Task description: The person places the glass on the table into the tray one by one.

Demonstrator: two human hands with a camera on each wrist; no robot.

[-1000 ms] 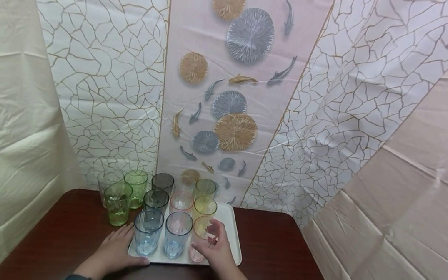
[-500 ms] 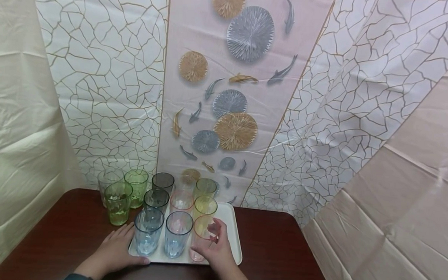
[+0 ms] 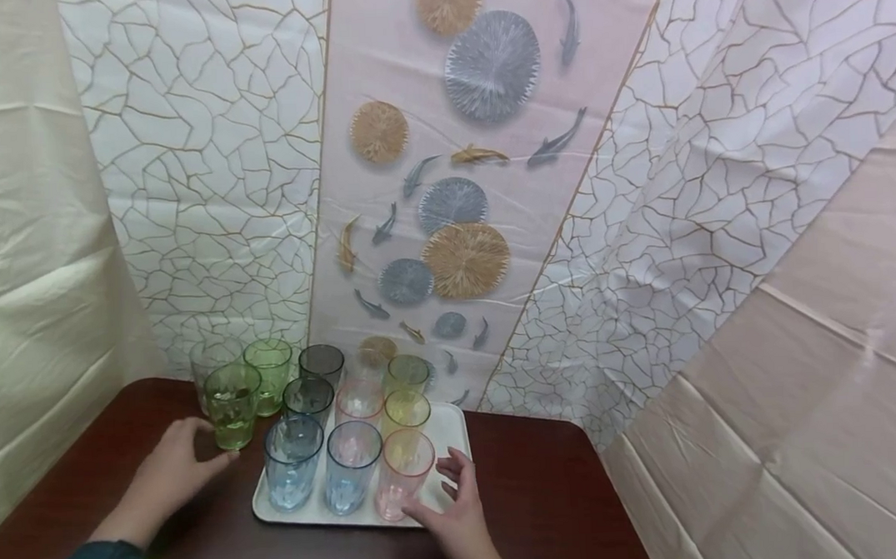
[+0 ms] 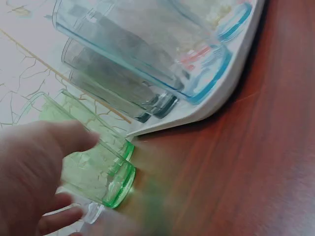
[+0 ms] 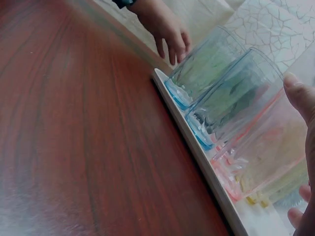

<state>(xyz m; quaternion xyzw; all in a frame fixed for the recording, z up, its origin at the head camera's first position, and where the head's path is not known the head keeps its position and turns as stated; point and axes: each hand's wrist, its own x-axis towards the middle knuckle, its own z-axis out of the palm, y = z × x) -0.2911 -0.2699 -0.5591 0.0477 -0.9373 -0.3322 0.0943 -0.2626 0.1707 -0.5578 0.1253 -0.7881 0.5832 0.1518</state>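
My left hand (image 3: pixel 172 462) is beside the front green glass (image 3: pixel 233 410), with thumb and fingers spread apart. In the left wrist view its thumb overlaps that glass and the fingers are loosely bent near its base. On the white tray (image 3: pixel 449 429) my right hand (image 3: pixel 458 504) is at the right side of a pink glass (image 3: pixel 403 482), thumb and fingers apart around it. Two blue glasses (image 3: pixel 291 470) stand left of the pink one in the front row. Behind them are dark grey glasses (image 3: pixel 308 398), another pink glass (image 3: pixel 359 400) and yellow glasses (image 3: pixel 406 410).
A second green glass (image 3: pixel 268 375) and a clear glass (image 3: pixel 204 369) stand behind the front green one, left of the tray. The dark red-brown table (image 3: pixel 540 492) ends at patterned cloth hangings (image 3: pixel 444 188) behind it.
My left hand has left the tray's left corner and moved left to the front green glass. My right hand has loosened and drawn slightly right from the pink glass, which now stands on the tray.
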